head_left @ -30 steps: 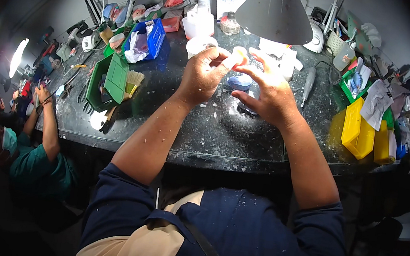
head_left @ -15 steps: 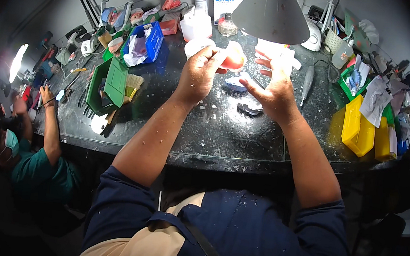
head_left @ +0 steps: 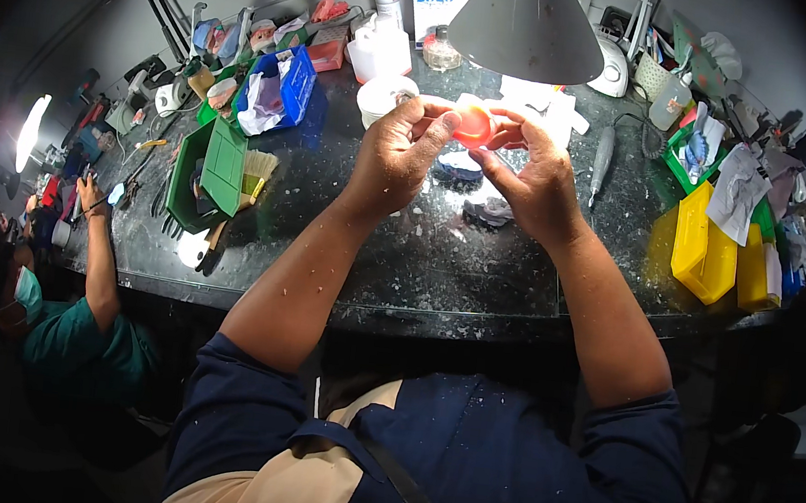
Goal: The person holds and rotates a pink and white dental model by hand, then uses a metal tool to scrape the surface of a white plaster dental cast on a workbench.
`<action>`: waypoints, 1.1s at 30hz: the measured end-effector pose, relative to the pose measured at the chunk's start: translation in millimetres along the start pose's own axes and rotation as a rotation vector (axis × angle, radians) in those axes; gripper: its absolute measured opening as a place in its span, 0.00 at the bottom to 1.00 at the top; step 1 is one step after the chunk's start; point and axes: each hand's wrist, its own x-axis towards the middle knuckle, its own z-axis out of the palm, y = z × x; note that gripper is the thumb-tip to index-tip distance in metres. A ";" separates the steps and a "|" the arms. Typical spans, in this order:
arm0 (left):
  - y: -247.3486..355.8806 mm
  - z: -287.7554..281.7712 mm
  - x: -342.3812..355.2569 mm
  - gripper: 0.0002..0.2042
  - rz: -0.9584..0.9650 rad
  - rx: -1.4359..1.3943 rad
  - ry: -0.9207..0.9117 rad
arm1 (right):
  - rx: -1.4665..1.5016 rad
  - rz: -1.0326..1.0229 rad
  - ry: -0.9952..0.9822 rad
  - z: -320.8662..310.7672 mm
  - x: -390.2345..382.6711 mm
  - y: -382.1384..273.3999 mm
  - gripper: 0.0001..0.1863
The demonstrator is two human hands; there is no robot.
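Observation:
Under the lamp, both my hands hold a glossy pink denture-like piece with a pale upper edge. My left hand pinches it from the left, thumb laid along its side. From the right, the fingers and thumb of my right hand close on its other side. Glare hides its finer shape. Just below on the bench lies a bluish-white dental cast, partly in shadow. A second greyish cast rests nearer me. Beside my left fingers stands a white round tub.
A grey lamp shade hangs low over my hands. On the left are a green bin, a blue bin and a brush. A grey handpiece and yellow bin lie right. A co-worker sits at left.
My right hand has moved left and closed on the pink piece, which my left hand held alone before. The piece has turned and come slightly right, uncovering more of the white tub.

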 end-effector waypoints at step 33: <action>1.3 3.2 4.0 0.14 -0.018 -0.166 -0.001 | -0.044 0.022 -0.017 -4.1 2.0 -2.1 0.31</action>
